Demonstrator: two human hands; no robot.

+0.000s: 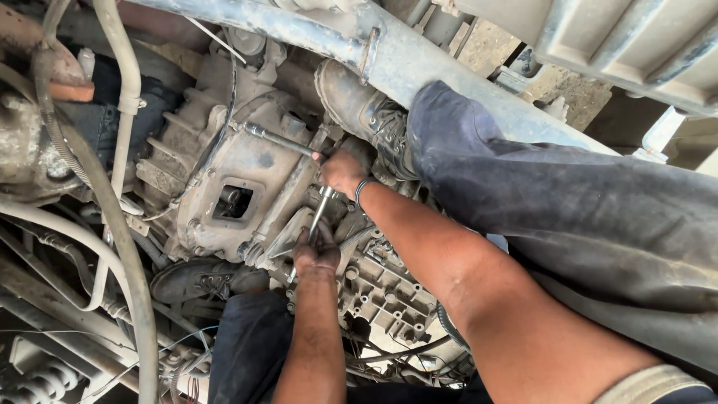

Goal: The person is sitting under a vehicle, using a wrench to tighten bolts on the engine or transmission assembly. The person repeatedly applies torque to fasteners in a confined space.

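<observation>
My right hand (344,172) is closed around one end of a thin steel wrench handle (278,140) that slants up to the left across a dirty grey gearbox housing (247,168). A short shiny shaft (321,209) runs down from that hand to a fitting on the housing. My left hand (318,253) grips the lower end of this shaft from below. A dark band sits on my right wrist. What the shaft's tip sits on is hidden by my left hand.
My right boot (359,105) rests on the housing under a grey-blue frame rail (419,60); my left boot (202,278) stands lower left. Hoses and cables (123,247) crowd the left. A rectangular opening (233,202) shows in the housing, a ribbed casting (389,288) below.
</observation>
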